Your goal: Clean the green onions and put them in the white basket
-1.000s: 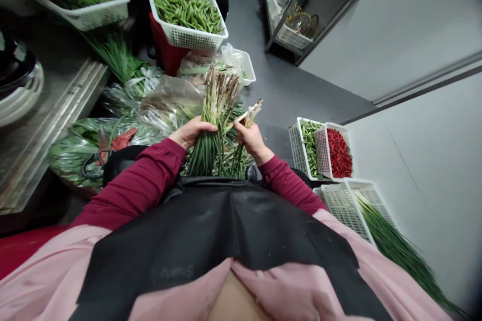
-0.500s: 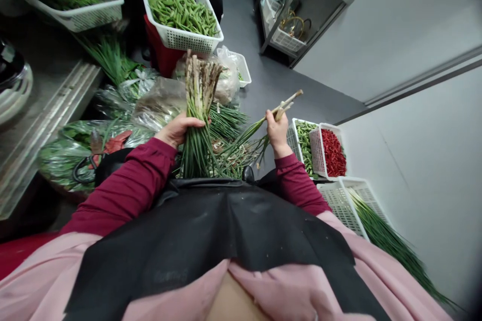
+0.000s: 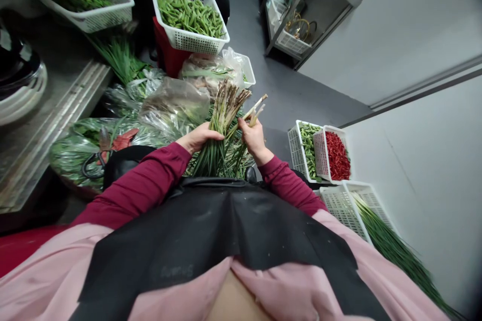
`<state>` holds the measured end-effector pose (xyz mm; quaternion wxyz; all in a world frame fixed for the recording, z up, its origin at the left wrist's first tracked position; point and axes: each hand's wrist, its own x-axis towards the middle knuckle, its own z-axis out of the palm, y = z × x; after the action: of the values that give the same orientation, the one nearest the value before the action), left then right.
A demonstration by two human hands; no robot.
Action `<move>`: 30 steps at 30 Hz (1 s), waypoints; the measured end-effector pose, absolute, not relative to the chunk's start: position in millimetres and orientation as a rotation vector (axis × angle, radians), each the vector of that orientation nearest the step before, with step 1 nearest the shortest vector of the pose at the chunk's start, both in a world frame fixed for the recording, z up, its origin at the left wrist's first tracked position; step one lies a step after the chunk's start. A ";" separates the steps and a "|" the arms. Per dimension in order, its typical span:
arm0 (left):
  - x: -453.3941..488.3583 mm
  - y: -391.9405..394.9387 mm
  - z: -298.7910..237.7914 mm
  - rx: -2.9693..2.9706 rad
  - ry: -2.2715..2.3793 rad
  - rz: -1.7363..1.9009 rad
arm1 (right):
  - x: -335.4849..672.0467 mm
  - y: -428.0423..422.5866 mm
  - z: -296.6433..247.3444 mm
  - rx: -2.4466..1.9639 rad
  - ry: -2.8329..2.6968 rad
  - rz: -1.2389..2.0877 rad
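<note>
My left hand [image 3: 198, 136] is wrapped round a thick bunch of green chives [image 3: 222, 125], root ends pointing up and away from me. My right hand [image 3: 253, 137] is closed on a few separate chive stalks [image 3: 256, 109], held right against the bunch's right side. Both hands sit just beyond my black apron [image 3: 222, 230]. More loose chives lie on the floor beneath the bunch.
A white basket of green pods [image 3: 188, 12] stands ahead, another person's hands behind it. Plastic bags of greens [image 3: 113, 135] lie left, beside a steel counter [image 3: 48, 110]. At right: baskets of red chillies [image 3: 336, 153] and green pods [image 3: 309, 143], a basket with long chives [image 3: 376, 225].
My right hand, which had pulled a few stalks out to the right, has come back against the bunch. The bunch has tilted from upright towards the right.
</note>
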<state>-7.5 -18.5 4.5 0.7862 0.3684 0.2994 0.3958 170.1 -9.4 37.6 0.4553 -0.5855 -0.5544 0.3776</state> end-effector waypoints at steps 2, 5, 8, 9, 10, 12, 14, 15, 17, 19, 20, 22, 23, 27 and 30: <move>-8.9 -17.4 5.6 0.798 0.666 0.872 | 171.1 -12.9 40.0 -1.407 -1.463 1.046; -10.8 -16.5 7.9 0.814 0.669 0.879 | 175.0 -18.1 45.4 -1.387 -1.655 1.110; -12.7 -16.0 8.6 0.829 0.666 0.862 | 183.8 -20.5 53.5 -1.453 -1.766 1.042; -13.5 -15.9 8.3 0.836 0.664 0.846 | 188.1 -20.2 56.7 -1.475 -1.779 1.030; -14.3 -15.7 7.8 0.843 0.665 0.833 | 192.9 -19.5 60.0 -1.493 -1.776 1.025; -15.8 -15.4 6.6 0.842 0.675 0.814 | 202.7 -16.8 65.6 -1.509 -1.725 1.041; -16.4 -15.4 5.9 0.822 0.685 0.807 | 208.9 -14.4 67.7 -1.488 -1.653 1.060; -16.3 -15.6 5.8 0.811 0.685 0.805 | 209.5 -14.1 66.9 -1.461 -1.634 1.076; -15.4 -15.9 6.4 0.799 0.675 0.796 | 205.1 -15.9 61.9 -1.401 -1.652 1.112; -14.7 -16.3 7.5 0.797 0.667 0.789 | 196.3 -19.8 54.7 -1.384 -1.703 1.111; -14.7 -16.4 8.0 0.798 0.668 0.789 | 192.0 -21.7 51.5 -1.396 -1.727 1.091; -15.6 -16.5 8.7 0.800 0.671 0.796 | 186.9 -23.8 47.7 -1.443 -1.760 1.021; -16.4 -16.4 8.8 0.801 0.671 0.802 | 186.5 -23.8 47.3 -1.466 -1.772 0.986; -19.3 -15.5 8.4 0.811 0.682 0.813 | 193.3 -21.1 51.7 -1.480 -1.781 0.937; -19.6 -14.5 8.5 0.828 0.683 0.804 | 197.3 -19.6 55.1 -1.460 -1.659 1.005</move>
<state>-19.6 -14.5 8.5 0.7836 0.3835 0.3164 0.3726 197.3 -19.6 55.1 0.3495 -0.5636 -0.6402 0.3877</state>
